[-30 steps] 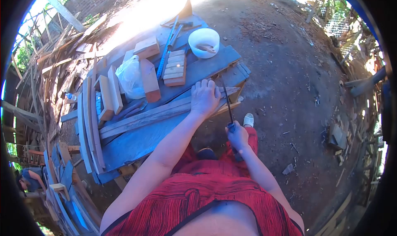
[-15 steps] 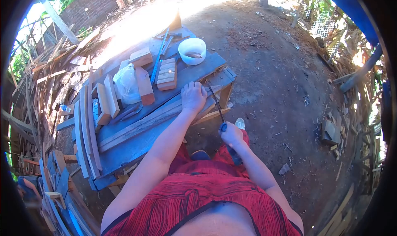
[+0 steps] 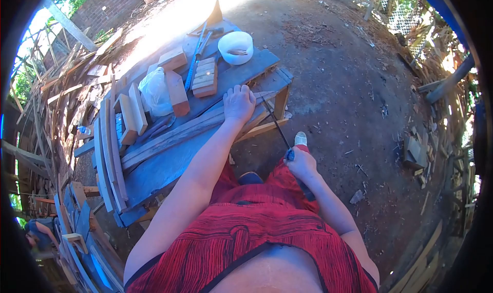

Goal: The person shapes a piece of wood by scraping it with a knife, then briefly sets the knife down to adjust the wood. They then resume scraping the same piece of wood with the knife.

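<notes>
Now my left hand (image 3: 239, 102) lies flat, fingers spread, pressing the long plank (image 3: 192, 131) down near the right end of the counter (image 3: 164, 167). My right hand (image 3: 302, 162) is wrapped tight on the handle of the saw (image 3: 277, 123), whose blade meets the plank's end just beside my left fingers. If the blade jumps or the plank shifts, I judge it could nick them.

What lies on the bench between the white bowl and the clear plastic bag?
In the head view, a stack of small wooden blocks and long blue tools lie between white bowl and plastic bag.
</notes>
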A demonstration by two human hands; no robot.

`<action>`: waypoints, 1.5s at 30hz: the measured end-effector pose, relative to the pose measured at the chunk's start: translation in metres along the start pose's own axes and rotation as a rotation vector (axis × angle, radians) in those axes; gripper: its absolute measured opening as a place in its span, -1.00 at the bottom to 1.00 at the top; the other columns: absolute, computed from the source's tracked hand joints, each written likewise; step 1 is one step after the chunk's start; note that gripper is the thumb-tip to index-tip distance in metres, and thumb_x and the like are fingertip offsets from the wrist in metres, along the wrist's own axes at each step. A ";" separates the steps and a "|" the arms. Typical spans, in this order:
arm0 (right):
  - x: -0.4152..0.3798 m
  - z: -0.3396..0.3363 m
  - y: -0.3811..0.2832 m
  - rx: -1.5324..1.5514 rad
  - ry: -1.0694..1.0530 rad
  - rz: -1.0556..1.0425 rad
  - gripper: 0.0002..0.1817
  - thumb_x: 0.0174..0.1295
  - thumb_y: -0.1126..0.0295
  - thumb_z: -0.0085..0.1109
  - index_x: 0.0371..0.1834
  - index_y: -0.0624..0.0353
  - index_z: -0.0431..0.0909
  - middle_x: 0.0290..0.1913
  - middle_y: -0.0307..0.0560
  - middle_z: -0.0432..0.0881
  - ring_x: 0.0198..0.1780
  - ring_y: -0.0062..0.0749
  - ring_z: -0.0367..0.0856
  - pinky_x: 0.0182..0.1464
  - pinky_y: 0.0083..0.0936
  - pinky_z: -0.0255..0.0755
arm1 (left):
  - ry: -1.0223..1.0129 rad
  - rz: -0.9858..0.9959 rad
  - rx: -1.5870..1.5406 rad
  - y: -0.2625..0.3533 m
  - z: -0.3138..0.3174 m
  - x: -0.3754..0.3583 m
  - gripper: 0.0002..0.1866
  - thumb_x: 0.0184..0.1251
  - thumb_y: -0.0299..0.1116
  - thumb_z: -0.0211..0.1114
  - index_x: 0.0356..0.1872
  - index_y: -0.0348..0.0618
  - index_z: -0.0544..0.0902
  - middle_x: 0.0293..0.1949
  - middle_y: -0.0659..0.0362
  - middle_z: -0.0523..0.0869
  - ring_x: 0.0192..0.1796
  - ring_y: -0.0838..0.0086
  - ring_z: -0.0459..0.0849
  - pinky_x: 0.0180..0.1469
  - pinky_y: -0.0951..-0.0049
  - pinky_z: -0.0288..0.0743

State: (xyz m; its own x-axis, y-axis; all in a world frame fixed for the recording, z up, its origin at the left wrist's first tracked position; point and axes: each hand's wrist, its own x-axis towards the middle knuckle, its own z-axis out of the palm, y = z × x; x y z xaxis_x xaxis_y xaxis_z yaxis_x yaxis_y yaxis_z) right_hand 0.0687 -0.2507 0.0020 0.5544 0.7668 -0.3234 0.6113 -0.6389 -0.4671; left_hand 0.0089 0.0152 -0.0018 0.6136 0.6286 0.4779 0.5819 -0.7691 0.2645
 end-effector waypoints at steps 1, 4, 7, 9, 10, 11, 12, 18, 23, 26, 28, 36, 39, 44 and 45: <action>-0.001 0.003 0.000 0.015 -0.011 0.005 -0.63 0.16 0.08 0.23 -0.17 0.15 0.53 -0.26 0.17 0.70 -0.14 0.11 0.69 -0.09 -0.03 0.52 | -0.003 -0.006 0.010 0.000 -0.001 0.000 -0.81 0.31 -0.24 0.12 -0.31 -0.13 0.57 -0.28 0.03 0.62 -0.15 0.09 0.60 -0.06 0.06 0.43; -0.031 0.005 0.012 0.037 -0.049 -0.025 -0.63 0.17 0.06 0.22 -0.17 0.14 0.53 -0.25 0.17 0.70 -0.14 0.10 0.69 -0.09 -0.03 0.52 | -0.020 -0.019 0.047 0.001 0.000 0.002 -0.80 0.32 -0.24 0.11 -0.30 -0.14 0.58 -0.27 0.03 0.62 -0.15 0.09 0.60 -0.04 0.07 0.43; -0.042 -0.023 0.016 -0.008 0.011 0.046 -0.62 0.17 0.05 0.22 -0.15 0.12 0.52 -0.25 0.18 0.70 -0.13 0.12 0.68 -0.09 -0.03 0.51 | -0.017 -0.013 0.028 0.000 0.002 0.001 -0.80 0.32 -0.23 0.11 -0.30 -0.14 0.58 -0.26 0.02 0.62 -0.14 0.09 0.60 -0.03 0.07 0.43; -0.026 -0.031 0.018 0.060 -0.005 0.077 -0.60 0.17 0.02 0.22 -0.13 0.11 0.52 -0.25 0.20 0.69 -0.12 0.13 0.68 -0.08 -0.04 0.52 | -0.028 -0.011 0.016 0.000 0.000 -0.001 -0.79 0.33 -0.23 0.11 -0.30 -0.14 0.58 -0.26 0.02 0.62 -0.14 0.09 0.60 -0.02 0.07 0.43; -0.018 -0.036 0.006 0.067 0.052 0.052 -0.58 0.17 0.01 0.23 -0.13 0.11 0.53 -0.24 0.20 0.69 -0.11 0.13 0.68 -0.08 -0.04 0.52 | -0.024 -0.018 0.012 0.000 -0.001 0.001 -0.79 0.33 -0.22 0.11 -0.30 -0.14 0.58 -0.26 0.02 0.63 -0.13 0.09 0.60 -0.02 0.07 0.43; -0.008 -0.040 -0.006 0.076 0.110 0.024 -0.57 0.18 -0.01 0.23 -0.12 0.12 0.53 -0.23 0.20 0.69 -0.11 0.14 0.67 -0.08 -0.05 0.52 | -0.021 -0.015 0.013 0.001 -0.002 0.001 -0.79 0.33 -0.22 0.11 -0.30 -0.14 0.58 -0.26 0.02 0.63 -0.13 0.09 0.60 -0.02 0.07 0.43; 0.004 -0.040 -0.014 0.082 0.112 0.023 -0.57 0.18 -0.01 0.23 -0.12 0.12 0.53 -0.23 0.20 0.69 -0.11 0.14 0.67 -0.08 -0.05 0.52 | -0.027 -0.009 0.005 0.002 -0.004 -0.001 -0.78 0.33 -0.21 0.12 -0.27 -0.14 0.58 -0.24 0.02 0.63 -0.11 0.08 0.60 -0.01 0.05 0.43; 0.074 -0.014 -0.042 0.158 0.161 -0.010 -0.57 0.12 0.02 0.29 -0.16 0.16 0.58 -0.21 0.19 0.70 -0.09 0.13 0.66 -0.05 -0.06 0.49 | -0.051 -0.009 0.028 0.003 -0.004 -0.001 -0.79 0.32 -0.22 0.15 -0.26 -0.15 0.58 -0.24 0.01 0.63 -0.10 0.07 0.60 -0.02 0.05 0.44; 0.086 -0.008 -0.043 0.084 0.068 -0.036 -0.56 0.17 -0.02 0.22 -0.10 0.12 0.58 -0.12 0.16 0.70 -0.01 0.09 0.66 0.04 -0.09 0.50 | -0.032 -0.006 0.018 0.002 -0.001 -0.002 -0.82 0.30 -0.24 0.14 -0.30 -0.13 0.57 -0.25 0.03 0.62 -0.11 0.10 0.59 -0.03 0.09 0.43; 0.088 -0.008 -0.042 0.097 0.042 -0.032 -0.57 0.17 0.00 0.21 -0.11 0.13 0.58 -0.12 0.16 0.70 -0.01 0.09 0.66 0.03 -0.09 0.50 | -0.030 -0.008 0.026 0.002 -0.001 -0.002 -0.82 0.30 -0.24 0.15 -0.31 -0.13 0.57 -0.26 0.04 0.62 -0.11 0.10 0.59 -0.03 0.09 0.42; 0.085 -0.007 -0.044 0.085 0.050 -0.045 -0.58 0.17 0.02 0.20 -0.11 0.14 0.58 -0.12 0.16 0.70 -0.01 0.09 0.66 0.03 -0.08 0.50 | -0.022 -0.007 0.027 0.003 -0.001 -0.002 -0.83 0.29 -0.25 0.15 -0.31 -0.13 0.57 -0.26 0.04 0.61 -0.11 0.10 0.59 -0.04 0.09 0.42; 0.086 -0.005 -0.047 0.082 0.063 -0.008 -0.62 0.18 0.09 0.17 -0.11 0.15 0.60 -0.12 0.18 0.70 0.01 0.09 0.66 0.05 -0.07 0.49 | -0.022 -0.003 0.038 0.002 0.000 -0.002 -0.83 0.26 -0.25 0.16 -0.32 -0.13 0.57 -0.27 0.05 0.61 -0.12 0.11 0.59 -0.05 0.10 0.42; 0.080 -0.004 -0.048 0.114 0.095 -0.005 -0.61 0.14 0.08 0.22 -0.15 0.16 0.61 -0.15 0.21 0.69 0.00 0.13 0.64 0.03 -0.05 0.47 | -0.016 -0.002 0.037 0.003 -0.001 -0.002 -0.82 0.28 -0.24 0.16 -0.29 -0.13 0.57 -0.27 0.04 0.62 -0.13 0.09 0.60 -0.05 0.08 0.43; 0.043 0.003 -0.025 0.034 0.017 0.081 -0.63 0.15 0.08 0.23 -0.16 0.14 0.56 -0.18 0.17 0.70 -0.08 0.15 0.67 -0.03 -0.04 0.50 | -0.043 -0.028 0.032 0.002 -0.001 0.000 -0.80 0.29 -0.23 0.15 -0.26 -0.13 0.58 -0.26 0.03 0.63 -0.13 0.08 0.60 -0.05 0.06 0.44; 0.034 0.005 -0.019 0.028 0.016 0.081 -0.63 0.15 0.08 0.23 -0.16 0.14 0.56 -0.18 0.17 0.70 -0.08 0.15 0.67 -0.03 -0.04 0.50 | -0.042 -0.025 0.028 0.002 -0.001 0.001 -0.80 0.29 -0.23 0.15 -0.26 -0.13 0.58 -0.26 0.03 0.63 -0.13 0.07 0.60 -0.04 0.05 0.43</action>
State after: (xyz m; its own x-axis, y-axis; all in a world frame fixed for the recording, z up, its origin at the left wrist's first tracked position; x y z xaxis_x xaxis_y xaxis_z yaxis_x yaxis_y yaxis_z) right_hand 0.0736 -0.2120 -0.0044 0.6109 0.7112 -0.3478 0.5479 -0.6969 -0.4627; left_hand 0.0097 0.0143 -0.0001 0.6205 0.6522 0.4355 0.6116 -0.7500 0.2519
